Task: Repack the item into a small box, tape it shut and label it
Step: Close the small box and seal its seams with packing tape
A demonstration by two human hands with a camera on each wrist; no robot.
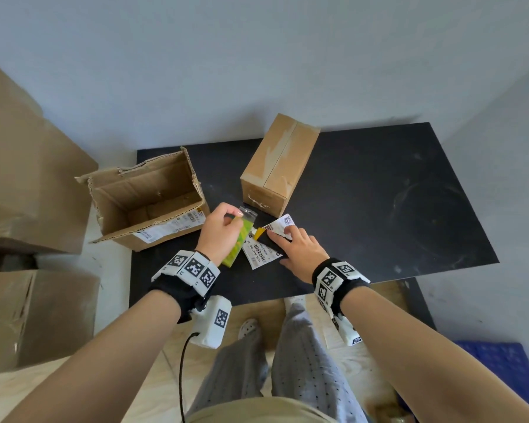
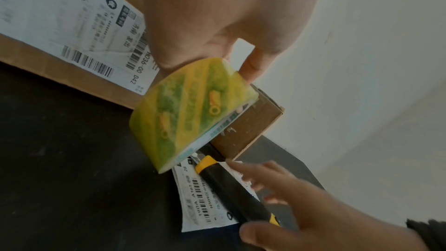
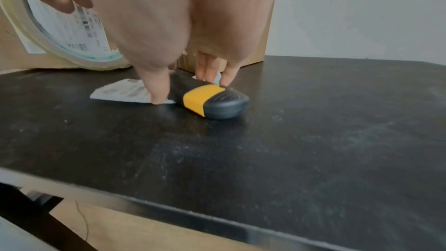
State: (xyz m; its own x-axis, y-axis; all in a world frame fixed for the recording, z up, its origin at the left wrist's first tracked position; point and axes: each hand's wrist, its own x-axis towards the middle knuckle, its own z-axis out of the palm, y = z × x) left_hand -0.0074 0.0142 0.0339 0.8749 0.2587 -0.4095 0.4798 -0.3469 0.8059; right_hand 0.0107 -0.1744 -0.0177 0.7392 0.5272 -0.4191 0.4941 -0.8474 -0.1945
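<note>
My left hand holds a roll of clear tape with a green and yellow print, upright just above the table. Just right of it, a black and yellow utility knife lies on two white shipping labels. My right hand is down over the knife. The thumb is on its near side and the straight fingers on its far side, tips on the labels. The small brown box stands closed just behind, with tape along its top seam.
An open, torn cardboard box with a shipping label sits at the black table's left end. Large cartons are stacked left of the table. The wall is close behind. My legs and feet are below the table's near edge.
</note>
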